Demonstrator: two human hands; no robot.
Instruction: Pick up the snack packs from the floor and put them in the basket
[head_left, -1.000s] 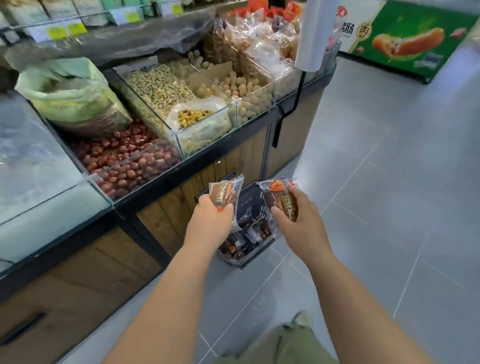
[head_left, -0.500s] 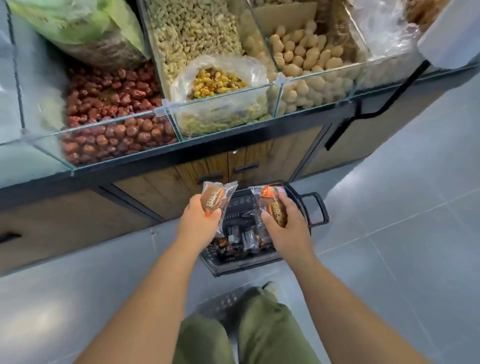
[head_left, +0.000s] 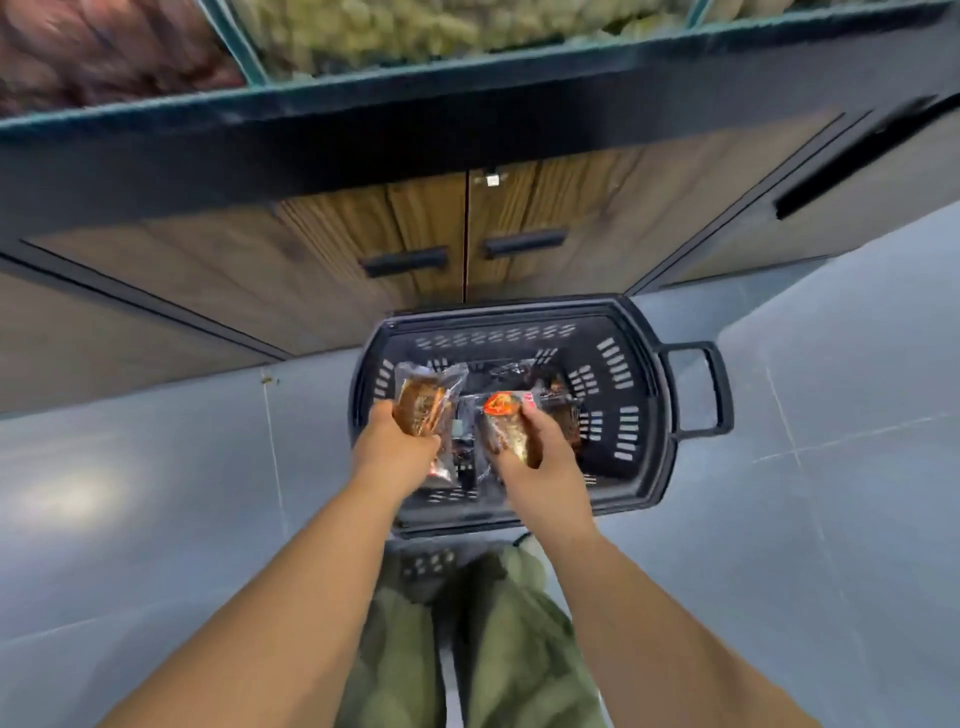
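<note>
A black plastic basket (head_left: 641, 395) stands on the grey tiled floor right in front of me, with several dark snack packs (head_left: 550, 387) lying in its bottom. My left hand (head_left: 392, 449) grips a clear pack with a brown snack (head_left: 423, 397) over the basket's left side. My right hand (head_left: 537, 449) grips a second pack with a red-orange label (head_left: 506, 418) over the basket's middle. Both packs are held above the basket's inside, about level with its rim.
A wooden cabinet (head_left: 415, 218) with two black door handles stands just behind the basket, under a dark counter edge and glass bins of bulk food (head_left: 415, 26). The basket's handle (head_left: 698, 389) sticks out to the right. My legs in green trousers (head_left: 467, 649) are below.
The view has tilted down and come closer to the basket. Both hands, each still holding its pack, have come down over the basket's opening.
</note>
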